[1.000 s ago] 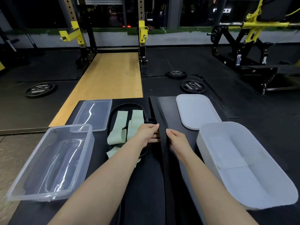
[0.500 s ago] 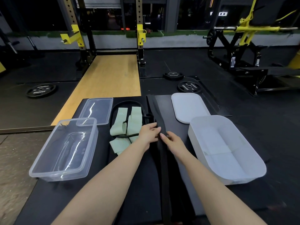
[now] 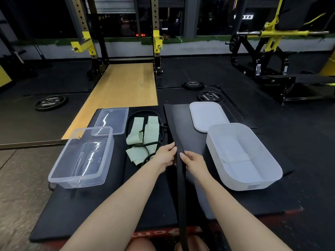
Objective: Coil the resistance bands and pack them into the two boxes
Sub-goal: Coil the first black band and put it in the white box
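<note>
black band (image 3: pixel 181 187): long flat strip running from down by the knees up across the desk (image 3: pixel 108 211), not coiled at all yet. Lots of loose length, so probably going to twist or flop off the near edge once rolling starts.

left hand (image 3: pixel 165 156): fingers curled onto the left edge of the strip, pinching it. Sitting right on top of the tube tangle too, so could easily drag that along by accident.

right hand (image 3: pixel 193 159): pinching the same strip from the right side, thumb on top. Both grips very close together, so a loose first turn seems likely, and then the whole coil springs open.

green bands (image 3: pixel 143 136): pale flat loops piled just left of the hands, tangled up with a thin black tube (image 3: pixel 154 154). Looks like a knot waiting to happen if pulled from one end.

clear box (image 3: pixel 81 158): left side, empty, near corner hanging over the desk edge. One bump and probably on the floor.

white box (image 3: pixel 241 156): right side, empty, just beside the right forearm. Plenty of room, but a springy coil could pop back out with the lid off.

lids: clear lid (image 3: pixel 111 120) behind the clear box, white lid (image 3: pixel 207 115) behind the white one, both out of the way.
</note>
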The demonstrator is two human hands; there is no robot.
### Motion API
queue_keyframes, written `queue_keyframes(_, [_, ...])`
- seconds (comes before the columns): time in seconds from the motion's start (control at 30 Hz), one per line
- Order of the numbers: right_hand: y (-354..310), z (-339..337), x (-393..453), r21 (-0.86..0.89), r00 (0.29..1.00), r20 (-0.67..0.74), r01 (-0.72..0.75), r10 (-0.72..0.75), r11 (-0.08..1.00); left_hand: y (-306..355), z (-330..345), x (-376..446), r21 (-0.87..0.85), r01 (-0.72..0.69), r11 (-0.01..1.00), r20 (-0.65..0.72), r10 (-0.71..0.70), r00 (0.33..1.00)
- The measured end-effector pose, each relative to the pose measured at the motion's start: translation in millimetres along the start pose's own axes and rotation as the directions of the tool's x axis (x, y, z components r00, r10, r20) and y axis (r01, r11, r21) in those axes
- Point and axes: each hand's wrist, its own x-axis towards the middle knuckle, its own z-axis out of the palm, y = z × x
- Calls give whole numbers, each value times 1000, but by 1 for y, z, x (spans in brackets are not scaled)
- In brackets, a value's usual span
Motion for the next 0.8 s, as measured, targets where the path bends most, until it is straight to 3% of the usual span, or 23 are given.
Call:
queue_keyframes(0.2, [2, 8, -22, -126, 999, 26, -41, 45, 991, -6, -3, -13, -98, -45, 994, -60, 39, 997])
queue_keyframes(0.43, [-1, 9, -40, -135, 994, -79, 60, -71, 989, 9, 5, -26, -251, -127, 960, -103, 104, 989])
queue_keyframes(0.6, [-8, 3, -40, -81, 997, -23, 65, -67, 995, -7, 0, -32, -117, -41, 992, -27, 38, 999])
queue_keyframes(0.8, [-12, 3, -37, 98, 999, -10, -35, 37, 995, -31, -6, -59, -36, -18, 999, 99, 21, 995])
